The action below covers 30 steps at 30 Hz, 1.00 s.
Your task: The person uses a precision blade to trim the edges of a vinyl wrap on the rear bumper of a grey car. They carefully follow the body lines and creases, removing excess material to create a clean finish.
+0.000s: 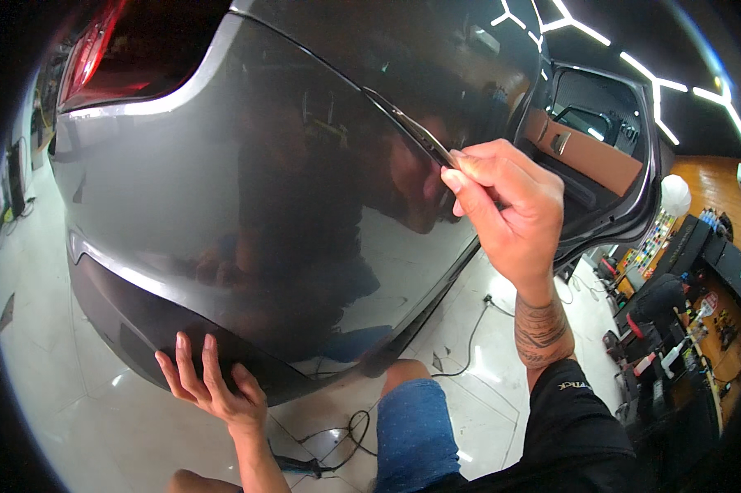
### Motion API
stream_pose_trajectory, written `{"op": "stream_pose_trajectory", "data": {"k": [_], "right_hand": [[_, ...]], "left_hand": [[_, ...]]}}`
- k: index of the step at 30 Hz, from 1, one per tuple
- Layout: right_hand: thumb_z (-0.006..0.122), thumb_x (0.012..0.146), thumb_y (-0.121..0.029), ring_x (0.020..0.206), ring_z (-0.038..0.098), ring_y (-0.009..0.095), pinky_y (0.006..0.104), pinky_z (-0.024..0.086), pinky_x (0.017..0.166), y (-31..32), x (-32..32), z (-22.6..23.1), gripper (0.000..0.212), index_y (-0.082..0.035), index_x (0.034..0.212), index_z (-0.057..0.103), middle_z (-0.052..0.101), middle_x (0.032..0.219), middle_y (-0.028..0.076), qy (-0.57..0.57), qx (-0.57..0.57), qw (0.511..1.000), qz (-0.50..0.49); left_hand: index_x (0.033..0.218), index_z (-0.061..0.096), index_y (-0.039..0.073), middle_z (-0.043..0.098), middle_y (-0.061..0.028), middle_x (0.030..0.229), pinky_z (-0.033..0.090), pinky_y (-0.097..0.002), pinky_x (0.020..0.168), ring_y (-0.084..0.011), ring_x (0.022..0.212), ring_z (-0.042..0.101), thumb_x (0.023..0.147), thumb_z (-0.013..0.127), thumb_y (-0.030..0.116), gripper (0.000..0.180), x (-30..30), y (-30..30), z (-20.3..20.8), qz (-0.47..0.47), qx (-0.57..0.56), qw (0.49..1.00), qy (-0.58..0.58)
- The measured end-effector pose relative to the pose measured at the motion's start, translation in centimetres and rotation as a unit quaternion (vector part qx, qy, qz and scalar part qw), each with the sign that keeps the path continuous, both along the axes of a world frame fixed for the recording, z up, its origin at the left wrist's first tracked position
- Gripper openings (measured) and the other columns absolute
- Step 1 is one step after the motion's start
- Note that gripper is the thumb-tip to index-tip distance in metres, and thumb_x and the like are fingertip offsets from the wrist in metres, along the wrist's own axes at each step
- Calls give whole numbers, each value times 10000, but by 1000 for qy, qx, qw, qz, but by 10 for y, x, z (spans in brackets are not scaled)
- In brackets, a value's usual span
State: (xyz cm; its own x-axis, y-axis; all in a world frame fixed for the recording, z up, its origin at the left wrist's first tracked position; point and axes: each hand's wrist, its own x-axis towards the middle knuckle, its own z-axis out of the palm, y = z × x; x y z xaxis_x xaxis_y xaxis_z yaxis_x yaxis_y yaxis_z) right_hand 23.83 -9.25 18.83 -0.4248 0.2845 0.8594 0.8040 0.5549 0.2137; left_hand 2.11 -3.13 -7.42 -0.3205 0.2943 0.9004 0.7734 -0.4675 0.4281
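A glossy dark grey car's rear corner (165,181) fills the middle of the view. My right hand (510,201) is closed in a pinch on slim, dark tweezers (420,131). Their pointed end lies along the seam between the bumper and the body panel above it; whether it reaches into the gap I cannot tell. Lower down on the left, my left hand (218,390) rests its outstretched fingers against the matt black lower bumper trim (152,324), holding nothing.
An open car door (604,164) with brown lining stands at the right. A black cable (469,345) and a dark corded tool (300,467) lie on the glossy tiled floor. At far right are a cluttered workbench (699,345) and a white round object (674,195). The red tail light (99,49) is upper left.
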Motion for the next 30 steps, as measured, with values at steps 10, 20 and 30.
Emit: {"op": "stream_pose_trajectory", "data": {"k": [10, 20, 30], "right_hand": [[674, 757, 63, 555, 595, 112, 210, 442, 508, -4, 5, 15, 72, 68, 824, 647, 640, 708, 98, -70, 18, 997, -35], [669, 756, 63, 553, 509, 78, 202, 363, 488, 3, 6, 8, 63, 54, 816, 654, 608, 706, 70, -49, 19, 998, 21], [675, 768, 54, 556, 507, 65, 192, 360, 479, 9, 7, 5, 89, 57, 856, 666, 602, 721, 64, -28, 28, 999, 29]], "left_hand": [[1200, 570, 64, 458, -165, 1332, 212, -544, 1088, -396, 1328, 274, 958, 387, 322, 399, 6, 3, 0, 46, 7, 999, 4], [1193, 578, 71, 471, -157, 1331, 196, -536, 1097, -378, 1336, 280, 932, 376, 288, 395, 10, 3, 0, 62, 10, 998, -11], [1208, 564, 72, 474, -152, 1329, 189, -521, 1101, -366, 1338, 281, 929, 368, 271, 395, 9, 6, 1, 56, 26, 998, -5]]}}
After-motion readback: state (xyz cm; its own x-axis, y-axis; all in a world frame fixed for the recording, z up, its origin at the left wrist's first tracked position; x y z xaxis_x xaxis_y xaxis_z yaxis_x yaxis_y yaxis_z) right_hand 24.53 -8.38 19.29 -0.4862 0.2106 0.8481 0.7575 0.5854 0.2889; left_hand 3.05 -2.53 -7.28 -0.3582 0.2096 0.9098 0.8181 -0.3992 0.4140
